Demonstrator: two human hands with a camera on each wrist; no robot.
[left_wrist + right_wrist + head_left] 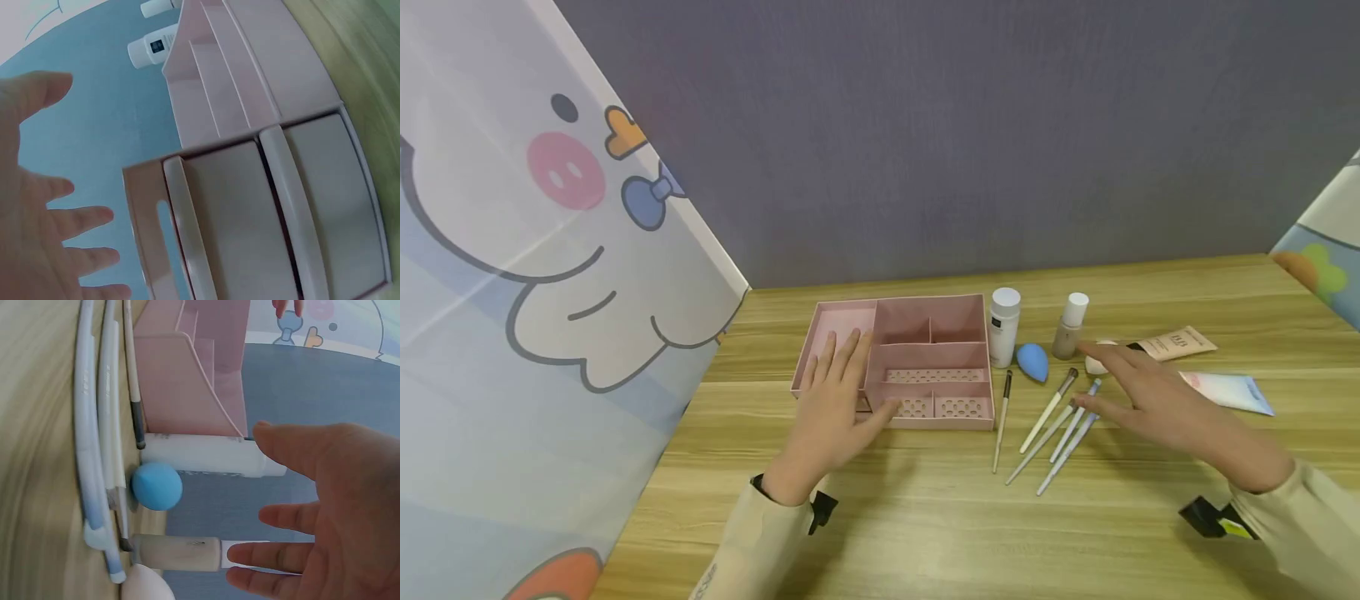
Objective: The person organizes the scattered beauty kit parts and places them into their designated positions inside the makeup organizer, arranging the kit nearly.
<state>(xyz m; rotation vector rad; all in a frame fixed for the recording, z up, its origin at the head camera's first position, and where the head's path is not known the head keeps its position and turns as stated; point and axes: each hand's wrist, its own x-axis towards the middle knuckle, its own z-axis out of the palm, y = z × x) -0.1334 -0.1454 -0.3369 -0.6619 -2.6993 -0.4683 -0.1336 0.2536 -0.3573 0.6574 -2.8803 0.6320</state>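
A pink cosmetics organizer (932,357) stands on the table, its open compartments at several heights. My left hand (831,408) is spread over its left section; in the left wrist view two drawers (244,212) show beside the fingers, apart from them. My right hand (1165,404) hovers palm down, fingers extended, holding nothing. Beneath and beside it lie several makeup brushes (1047,412), a white egg-shaped sponge (1096,357), a beige tube (1176,343) with a black cap and a white-and-blue tube (1228,392). A foundation bottle (1066,337) with a white cap stands just beyond its fingertips.
A white bottle (1003,329) stands close to the organizer's right side. A blue teardrop sponge (1032,362) sits next to it. Behind the wooden table (925,525) rises a grey panel (925,150), and a cartoon-printed sheet (550,333) borders the left.
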